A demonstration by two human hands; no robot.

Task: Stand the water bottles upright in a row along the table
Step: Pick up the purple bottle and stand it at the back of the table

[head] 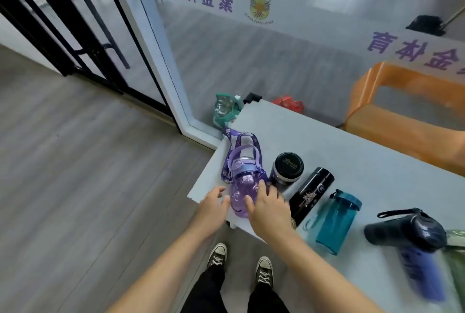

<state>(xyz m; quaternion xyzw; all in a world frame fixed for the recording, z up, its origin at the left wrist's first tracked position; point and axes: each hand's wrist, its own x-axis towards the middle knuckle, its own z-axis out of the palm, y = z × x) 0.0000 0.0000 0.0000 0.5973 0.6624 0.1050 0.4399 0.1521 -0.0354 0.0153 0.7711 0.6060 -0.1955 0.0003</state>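
Both hands are closing in: right hand (268, 208) fingers (261, 187) spread, resting on the purple bottle (241, 199); left hand (212, 202) open just beside it. Bottle is lying at the tabletop (352, 161) corner, long axis pointing away, cap far.

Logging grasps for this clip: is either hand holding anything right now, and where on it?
Both hands, left and right, flank the purple bottle at its lower body; whether the grip has closed cannot be told.
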